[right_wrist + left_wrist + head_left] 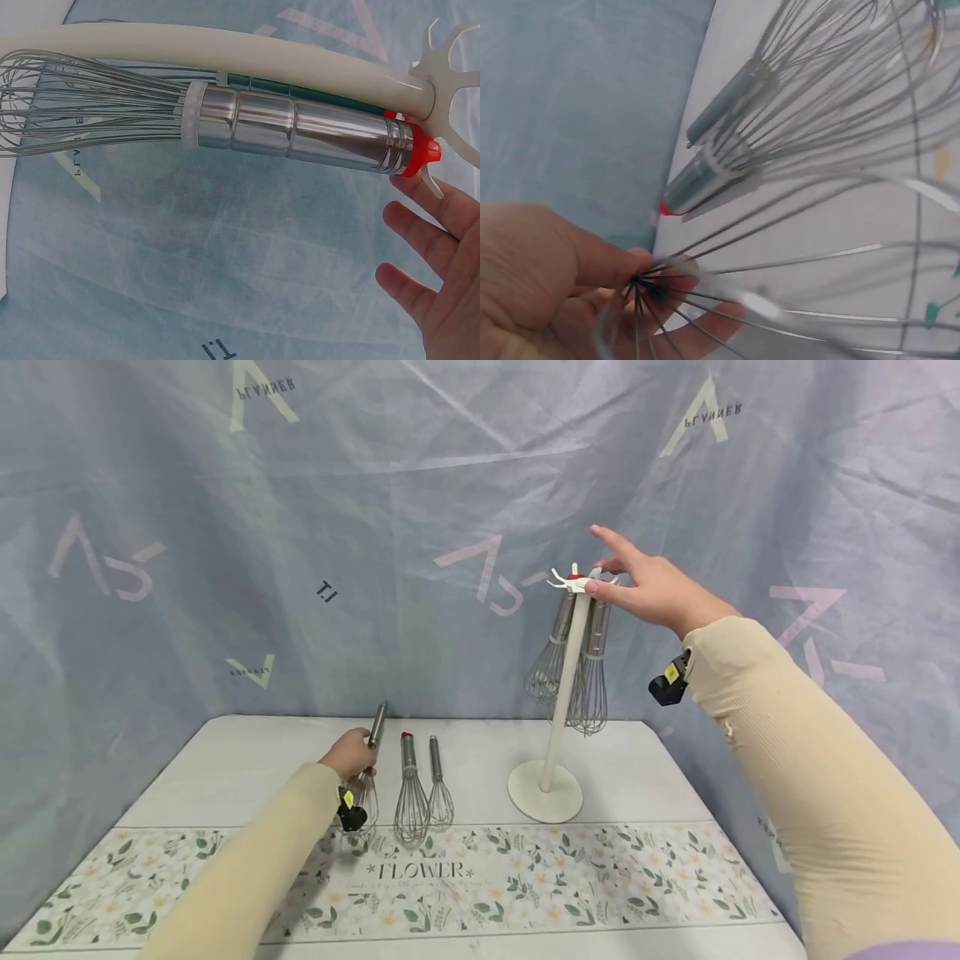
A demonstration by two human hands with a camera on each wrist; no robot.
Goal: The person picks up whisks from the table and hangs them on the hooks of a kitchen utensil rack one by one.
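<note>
My left hand [348, 753] grips a whisk [365, 777] at the handle, on the table [225, 752] beside two more whisks [422, 793]. Right hand [648, 585], fingers spread, is at the white rack [558, 693] top; two whisks [573, 668] hang there. Table runner [525, 877] reads "FLOWER". Blue backdrop [375, 485] prints "PLANNER".

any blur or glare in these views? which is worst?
Left wrist worst: whisk wires near the lens smear out of focus. Right wrist sharp, with highlights on the hanging whisk's steel handle. Head view evenly lit, soft shadows, edges slightly bowed.
</note>
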